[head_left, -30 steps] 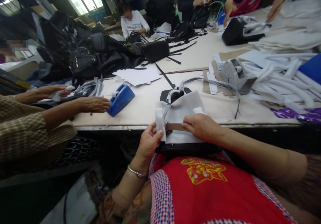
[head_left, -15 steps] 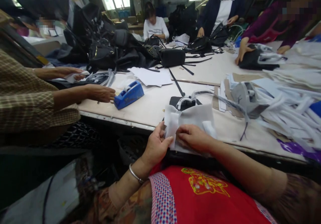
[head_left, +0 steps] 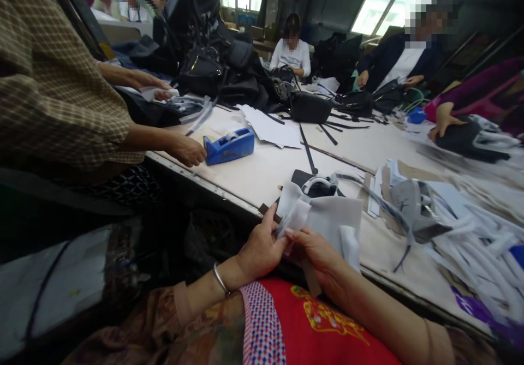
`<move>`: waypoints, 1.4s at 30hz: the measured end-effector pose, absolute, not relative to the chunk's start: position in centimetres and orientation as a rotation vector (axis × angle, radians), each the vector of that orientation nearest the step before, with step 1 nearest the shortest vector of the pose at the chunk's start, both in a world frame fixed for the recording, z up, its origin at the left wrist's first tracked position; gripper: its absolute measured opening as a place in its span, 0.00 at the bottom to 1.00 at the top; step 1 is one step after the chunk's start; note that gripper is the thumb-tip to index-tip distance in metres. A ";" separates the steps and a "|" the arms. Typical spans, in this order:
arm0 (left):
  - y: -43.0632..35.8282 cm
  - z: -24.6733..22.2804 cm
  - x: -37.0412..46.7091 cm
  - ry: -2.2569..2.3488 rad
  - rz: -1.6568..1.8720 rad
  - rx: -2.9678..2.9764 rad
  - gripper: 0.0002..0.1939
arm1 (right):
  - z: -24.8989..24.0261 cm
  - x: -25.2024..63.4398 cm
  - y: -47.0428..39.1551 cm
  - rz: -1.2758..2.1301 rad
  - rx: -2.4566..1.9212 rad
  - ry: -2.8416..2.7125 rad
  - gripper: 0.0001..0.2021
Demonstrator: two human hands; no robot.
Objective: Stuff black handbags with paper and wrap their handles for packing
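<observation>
At the table's near edge, my left hand (head_left: 262, 247) is closed on the left part of a thin white wrapping sheet (head_left: 333, 215), its thumb pressing on a fold. My right hand (head_left: 317, 253) pinches the same folded part, fingertips touching my left thumb. A narrow brownish strip (head_left: 311, 280) hangs below my right hand; whether it is held cannot be made out. Behind the sheet lies a black bag (head_left: 302, 177), mostly covered, with a white-wrapped handle (head_left: 317, 182). A clear-covered strap (head_left: 370, 193) runs from it to the right.
A blue tape dispenser (head_left: 231, 145) stands at left, near a co-worker's hand (head_left: 186, 148). White paper sheets (head_left: 272, 126) and black bags (head_left: 204, 73) lie beyond. At right are a grey tape dispenser (head_left: 417, 209) and white wrapping strips (head_left: 478, 261). Other people work around the table (head_left: 262, 177).
The view has turned right-to-left across the scene, shifting things rightward. My right hand has come against my left at the sheet's fold, and the brownish strip now shows below it.
</observation>
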State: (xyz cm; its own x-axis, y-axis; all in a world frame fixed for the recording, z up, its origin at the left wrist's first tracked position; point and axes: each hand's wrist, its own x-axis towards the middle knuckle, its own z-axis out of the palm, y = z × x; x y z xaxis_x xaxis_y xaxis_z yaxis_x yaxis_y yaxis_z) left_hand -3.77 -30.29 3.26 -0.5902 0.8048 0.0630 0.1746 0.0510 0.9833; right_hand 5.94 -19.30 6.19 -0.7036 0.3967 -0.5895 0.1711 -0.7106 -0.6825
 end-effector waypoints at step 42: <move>-29.6 2.5 -4.8 2.148 1.324 1.337 0.13 | 5.8 6.6 -17.3 2.340 -1.235 -1.655 0.29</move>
